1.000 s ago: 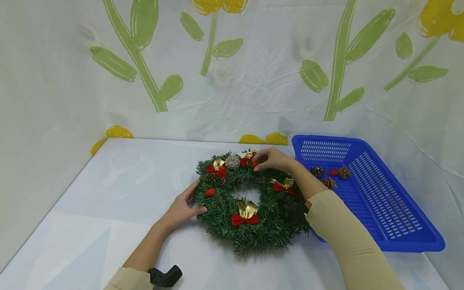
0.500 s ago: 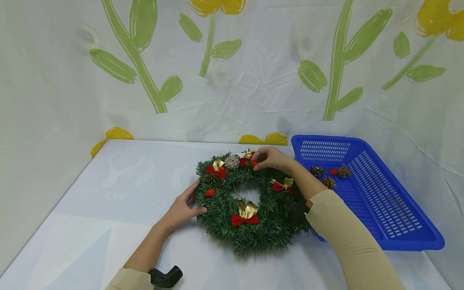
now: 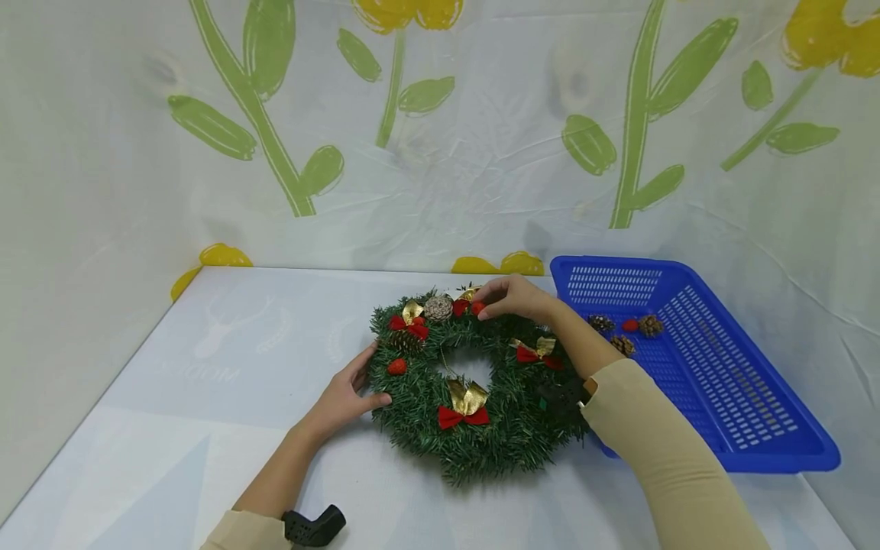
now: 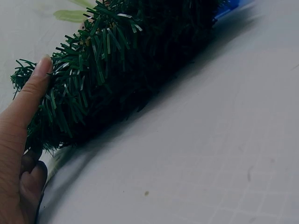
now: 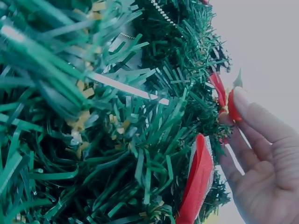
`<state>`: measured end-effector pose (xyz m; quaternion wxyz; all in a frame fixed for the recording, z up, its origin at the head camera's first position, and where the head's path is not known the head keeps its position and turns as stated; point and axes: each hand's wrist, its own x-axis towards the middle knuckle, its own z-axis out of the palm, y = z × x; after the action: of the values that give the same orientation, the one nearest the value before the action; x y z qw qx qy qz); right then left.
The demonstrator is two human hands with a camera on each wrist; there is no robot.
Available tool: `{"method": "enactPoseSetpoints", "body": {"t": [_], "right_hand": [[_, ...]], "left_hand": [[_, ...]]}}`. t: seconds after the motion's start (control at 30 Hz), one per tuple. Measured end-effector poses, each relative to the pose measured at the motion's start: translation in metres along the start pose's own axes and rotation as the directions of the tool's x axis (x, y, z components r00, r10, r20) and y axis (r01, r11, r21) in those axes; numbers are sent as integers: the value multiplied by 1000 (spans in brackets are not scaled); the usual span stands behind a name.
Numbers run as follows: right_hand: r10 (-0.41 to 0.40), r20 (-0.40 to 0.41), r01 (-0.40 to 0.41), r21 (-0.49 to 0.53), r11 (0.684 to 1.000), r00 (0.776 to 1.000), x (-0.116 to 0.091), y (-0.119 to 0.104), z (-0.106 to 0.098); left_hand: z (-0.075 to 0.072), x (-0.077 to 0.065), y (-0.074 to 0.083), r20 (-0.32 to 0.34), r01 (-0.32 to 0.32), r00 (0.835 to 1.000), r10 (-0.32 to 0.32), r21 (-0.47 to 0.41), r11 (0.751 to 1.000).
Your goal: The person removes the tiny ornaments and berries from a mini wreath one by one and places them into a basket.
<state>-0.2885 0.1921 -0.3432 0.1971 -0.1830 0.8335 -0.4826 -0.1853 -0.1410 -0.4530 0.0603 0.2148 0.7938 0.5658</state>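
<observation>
A green Christmas wreath point(image 3: 509, 428) lies on the white table. Red-and-gold bows point(image 3: 464, 416), pine cones point(image 3: 438, 308) and a red berry ornament point(image 3: 397, 367) decorate it. My left hand point(image 3: 344, 395) grips its left edge, the thumb over the needles point(image 4: 43, 67) in the left wrist view; some fingers are hidden beneath. At the far rim, my right hand point(image 3: 516, 298) pinches another small red berry ornament point(image 5: 234, 106) between thumb and fingers, close beside a red bow point(image 5: 217, 87). Whether the ornament is fixed to the wreath, I cannot tell.
A blue perforated basket point(image 3: 756, 382) stands at the right, close to the wreath. Inside it are several pine cones point(image 3: 650, 326) and a red berry ornament point(image 3: 629, 325). A white cloth with printed flowers point(image 3: 447, 191) hangs behind the table.
Very little differs. My right fingertips and the red berry ornament have shifted slightly left and up, nearer the bow. The left hand keeps its place on the wreath.
</observation>
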Motion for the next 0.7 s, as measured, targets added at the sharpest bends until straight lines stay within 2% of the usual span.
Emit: {"method": "enactPoseSetpoints", "body": {"t": [0.3,0.57,0.7], "right_hand": [[-32,33,32,-3,999,999,-7,-3,-10],[-31,-18,32,114,993,999,-16,-1,-25],[-36,-36,40,139,989,999,-20,2,-32]], "left_hand": [[0,1,1,7,10,1000,-10,-7,1000],[0,1,1,3,-10,1000,10,3,1000],[-1,0,1,4,-7,1000,7,2,1000]]}}
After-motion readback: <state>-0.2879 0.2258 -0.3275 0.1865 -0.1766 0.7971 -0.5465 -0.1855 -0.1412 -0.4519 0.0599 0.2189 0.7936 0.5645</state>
